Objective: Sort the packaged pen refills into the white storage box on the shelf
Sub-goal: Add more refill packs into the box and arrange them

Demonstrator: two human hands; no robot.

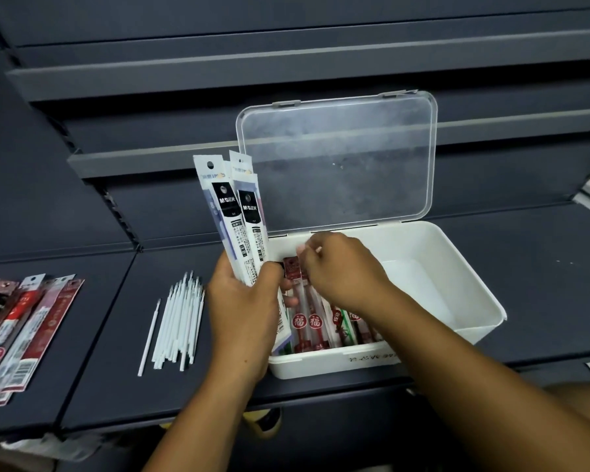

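We face a dark shelf (542,284) bearing the white storage box (338,364), its clear lid (338,158) standing open. A heap of packs (24,328) lies far left, with loose white refills (179,321) between it and the box. Our left hand (242,308) grips black-labelled refill packs (232,212) upright at the box's left end. Our right hand (341,270) pinches the top of a red refill pack (293,269) lying among others inside.
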